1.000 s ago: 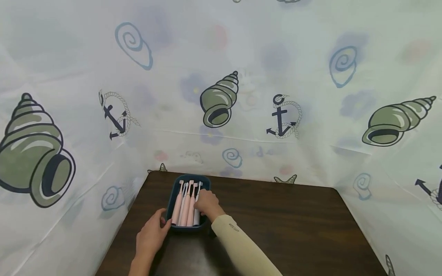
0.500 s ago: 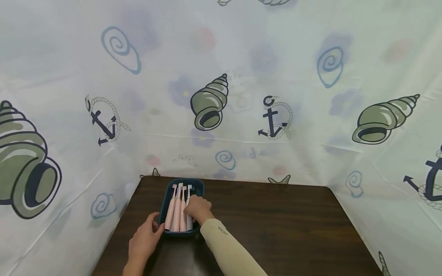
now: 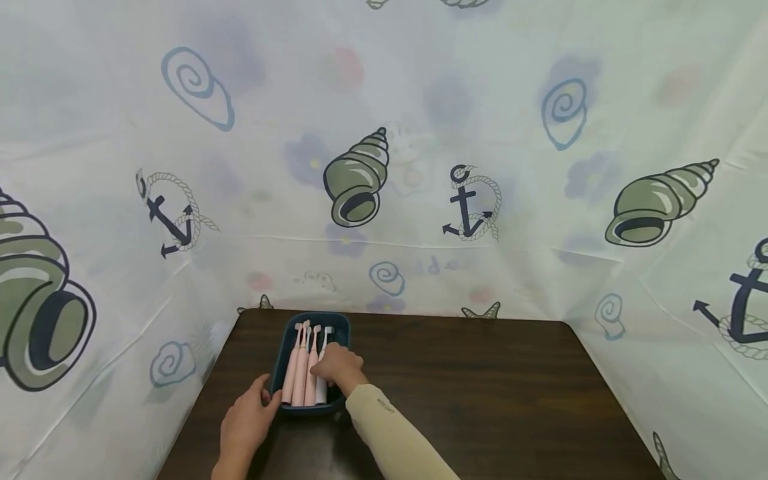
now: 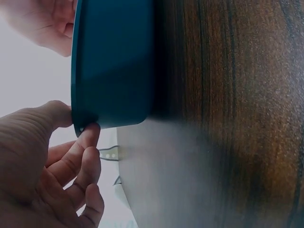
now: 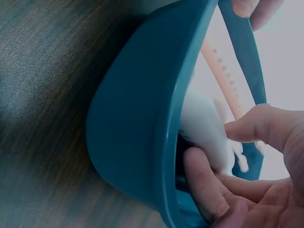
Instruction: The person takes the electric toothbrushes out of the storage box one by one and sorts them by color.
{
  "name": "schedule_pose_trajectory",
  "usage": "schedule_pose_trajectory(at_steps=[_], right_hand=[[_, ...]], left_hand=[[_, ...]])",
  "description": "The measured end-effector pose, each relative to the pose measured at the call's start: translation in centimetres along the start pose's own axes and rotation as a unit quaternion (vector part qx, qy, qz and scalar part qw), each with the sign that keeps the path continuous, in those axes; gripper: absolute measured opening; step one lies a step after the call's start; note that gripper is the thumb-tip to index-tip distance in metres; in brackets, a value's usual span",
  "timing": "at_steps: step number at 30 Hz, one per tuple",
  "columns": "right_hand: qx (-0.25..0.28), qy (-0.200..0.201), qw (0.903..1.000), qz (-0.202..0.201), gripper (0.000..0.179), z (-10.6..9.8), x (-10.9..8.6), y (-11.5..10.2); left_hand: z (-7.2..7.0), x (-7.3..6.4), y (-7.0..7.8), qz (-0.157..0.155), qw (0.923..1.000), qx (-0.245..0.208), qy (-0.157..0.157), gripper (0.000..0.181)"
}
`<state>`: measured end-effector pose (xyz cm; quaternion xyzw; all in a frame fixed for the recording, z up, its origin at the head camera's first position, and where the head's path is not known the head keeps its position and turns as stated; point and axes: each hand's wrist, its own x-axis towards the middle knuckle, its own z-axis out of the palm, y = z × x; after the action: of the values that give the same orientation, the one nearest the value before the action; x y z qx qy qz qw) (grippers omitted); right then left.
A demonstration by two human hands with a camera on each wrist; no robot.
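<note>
A dark blue plastic bin (image 3: 345,333) stands at the far left of the table. Side by side in it lie several pink electric toothbrushes (image 3: 300,380) and a white electric toothbrush (image 3: 321,393) at their right, heads pointing away from me. My right hand (image 3: 340,368) reaches in over the right wall; the right wrist view shows thumb and fingers pinching the white toothbrush's handle (image 5: 204,123). At the bin's near left corner, my left hand (image 3: 247,420) pinches the rim between thumb and index finger, its other fingers loosely curled, as the left wrist view shows.
The dark wooden table (image 3: 480,387) extends to the right of the bin and toward me. A pale curtain (image 3: 420,280) printed with shells and anchors hangs behind the table and along both sides.
The head view has shifted, so bin and hands appear farther left. Inside the bin the toothbrush heads have spread slightly. Both hands keep their places at the bin.
</note>
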<state>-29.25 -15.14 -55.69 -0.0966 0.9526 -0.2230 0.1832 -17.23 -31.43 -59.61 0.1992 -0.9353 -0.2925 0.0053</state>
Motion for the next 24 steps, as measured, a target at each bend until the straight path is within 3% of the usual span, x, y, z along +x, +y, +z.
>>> schedule_pose_trajectory(at_steps=[12, 16, 24], right_hand=[[0.063, 0.009, 0.9979, 0.004, 0.037, 0.1, 0.8, 0.6], [0.090, 0.015, 0.9958, 0.001, 0.036, -0.2, 0.5, 0.8], [0.158, 0.047, 0.9852, -0.048, 0.027, -2.8, -0.5, 0.7]], left_hand=[[0.1, -0.2, 0.0, -0.005, 0.9997, -0.021, 0.009, 0.076], [0.3, -0.2, -0.3, -0.001, 0.9998, -0.016, 0.011, 0.069], [0.3, 0.1, -0.7, 0.020, 0.9995, 0.003, 0.023, 0.055]])
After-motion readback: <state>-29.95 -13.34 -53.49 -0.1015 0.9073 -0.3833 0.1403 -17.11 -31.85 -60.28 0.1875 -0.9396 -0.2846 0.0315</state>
